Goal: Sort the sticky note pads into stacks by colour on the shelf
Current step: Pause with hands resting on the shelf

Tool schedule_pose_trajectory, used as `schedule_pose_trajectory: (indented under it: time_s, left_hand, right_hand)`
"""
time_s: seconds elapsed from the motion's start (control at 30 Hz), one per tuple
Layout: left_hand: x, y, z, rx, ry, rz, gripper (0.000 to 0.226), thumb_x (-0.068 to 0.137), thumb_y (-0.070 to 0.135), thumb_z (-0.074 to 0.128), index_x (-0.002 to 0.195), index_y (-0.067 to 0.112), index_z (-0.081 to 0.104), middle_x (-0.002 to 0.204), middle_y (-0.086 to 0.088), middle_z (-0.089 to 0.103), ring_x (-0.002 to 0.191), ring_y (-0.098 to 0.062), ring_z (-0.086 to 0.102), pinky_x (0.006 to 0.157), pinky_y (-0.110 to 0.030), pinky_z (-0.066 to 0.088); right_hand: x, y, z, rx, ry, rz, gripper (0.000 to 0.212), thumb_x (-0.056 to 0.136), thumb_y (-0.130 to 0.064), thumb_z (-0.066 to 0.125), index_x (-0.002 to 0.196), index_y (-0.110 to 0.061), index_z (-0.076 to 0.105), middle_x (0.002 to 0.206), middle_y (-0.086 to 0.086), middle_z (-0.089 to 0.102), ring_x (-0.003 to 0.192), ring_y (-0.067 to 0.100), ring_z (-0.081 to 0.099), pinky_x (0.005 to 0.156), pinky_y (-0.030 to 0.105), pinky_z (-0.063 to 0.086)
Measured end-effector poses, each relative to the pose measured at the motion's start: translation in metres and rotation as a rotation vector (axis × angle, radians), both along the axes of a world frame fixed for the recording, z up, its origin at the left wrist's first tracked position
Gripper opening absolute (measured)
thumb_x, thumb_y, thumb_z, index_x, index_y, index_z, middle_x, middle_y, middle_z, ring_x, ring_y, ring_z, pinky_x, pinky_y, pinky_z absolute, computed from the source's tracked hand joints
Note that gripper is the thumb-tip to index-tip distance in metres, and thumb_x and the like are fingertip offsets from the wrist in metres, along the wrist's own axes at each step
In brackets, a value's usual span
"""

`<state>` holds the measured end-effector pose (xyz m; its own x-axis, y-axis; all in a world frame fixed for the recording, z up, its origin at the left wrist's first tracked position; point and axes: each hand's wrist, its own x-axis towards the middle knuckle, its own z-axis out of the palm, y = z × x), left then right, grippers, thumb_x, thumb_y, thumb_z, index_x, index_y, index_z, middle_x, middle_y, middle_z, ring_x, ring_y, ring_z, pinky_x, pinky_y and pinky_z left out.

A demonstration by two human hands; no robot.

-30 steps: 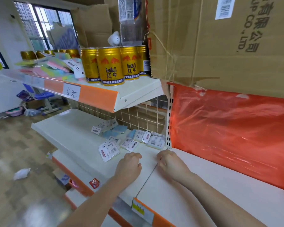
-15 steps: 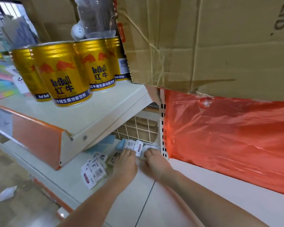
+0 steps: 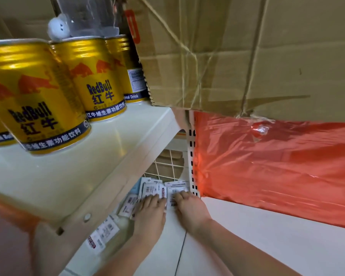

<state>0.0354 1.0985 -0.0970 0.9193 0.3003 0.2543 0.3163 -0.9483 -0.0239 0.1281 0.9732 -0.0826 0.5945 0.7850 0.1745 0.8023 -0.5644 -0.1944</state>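
Fingers of the left hand [image 3: 150, 213] lie flat and nearly straight on a wrapped sticky note pad [image 3: 150, 189]; fingers of the right hand [image 3: 189, 209] lie the same way on the neighbouring pad [image 3: 176, 191]. Neither hand curls round anything; both press down from above.

Pads: small, flat, in clear wrap with white printed labels, barcodes and a red strip along one edge. Pad colour mostly hidden by the labels; one blue edge [image 3: 134, 189] shows at the left of the far cluster. More pads lie scattered nearer and to the left [image 3: 103, 235], partly under the overhang.

All pads sit on the lower shelf [image 3: 163, 246], toward its far end, against the wire grid back [image 3: 167, 166].

Upper shelf [image 3: 68, 176] carries gold drink cans [image 3: 38, 100], with a cardboard box [image 3: 247, 56] to the right. Red plastic sheet [image 3: 277, 166] hangs at the right, beyond the slotted upright [image 3: 191, 156].

Upper shelf edge overhangs the left pads closely. Open white shelf lies near and right of the hands.
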Motion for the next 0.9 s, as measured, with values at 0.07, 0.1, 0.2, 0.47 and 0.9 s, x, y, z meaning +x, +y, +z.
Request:
schedule_pose_trajectory:
  time_s: [0.07,0.1,0.2,0.47,0.9]
  left_hand:
    - [-0.002,0.001,0.002,0.029,-0.046,-0.035,0.05,0.041,0.028,0.09,0.087,0.023,0.069,0.083,0.003,0.063,0.078,-0.02,0.062,0.064,-0.035,0.055]
    - [-0.003,0.001,0.001,0.032,-0.061,-0.045,0.05,0.041,0.029,0.09,0.085,0.024,0.068,0.08,0.004,0.061,0.076,-0.019,0.06,0.062,-0.035,0.054]
    - [-0.011,0.001,-0.006,0.035,-0.096,-0.069,0.048,0.041,0.028,0.09,0.082,0.026,0.065,0.076,0.006,0.057,0.074,-0.018,0.056,0.056,-0.032,0.052]
    - [-0.029,-0.005,-0.013,0.027,-0.174,-0.147,0.051,0.037,0.033,0.092,0.082,0.023,0.069,0.072,0.008,0.058,0.077,-0.014,0.043,0.053,-0.03,0.048]
    - [-0.062,-0.019,-0.016,-0.082,-0.096,-0.273,0.07,0.044,0.027,0.089,0.104,0.028,0.053,0.085,0.007,0.054,0.075,-0.014,0.06,0.046,-0.029,0.05]
  right_hand:
    - [-0.004,0.0,-0.003,0.002,-0.046,0.006,0.041,0.085,-0.005,0.044,0.126,-0.008,0.046,0.122,0.014,0.053,0.113,0.033,0.05,0.093,0.039,0.041]
    - [-0.007,-0.001,-0.006,0.021,-0.074,0.016,0.04,0.083,-0.005,0.049,0.123,-0.008,0.049,0.117,0.014,0.056,0.108,0.034,0.054,0.089,0.038,0.043]
    - [-0.011,-0.006,-0.012,0.025,-0.056,0.022,0.037,0.068,-0.007,0.066,0.105,-0.009,0.061,0.094,0.011,0.064,0.085,0.032,0.064,0.072,0.033,0.05]
    - [-0.032,-0.024,-0.014,0.058,-0.06,0.026,0.038,0.047,-0.024,0.079,0.078,-0.022,0.059,0.067,-0.006,0.062,0.056,0.014,0.061,0.051,0.017,0.044]
    - [-0.084,-0.07,-0.006,0.178,-0.088,-0.151,0.045,0.071,-0.027,0.065,0.113,-0.022,0.052,0.078,-0.006,0.068,0.068,0.016,0.063,0.055,0.024,0.044]
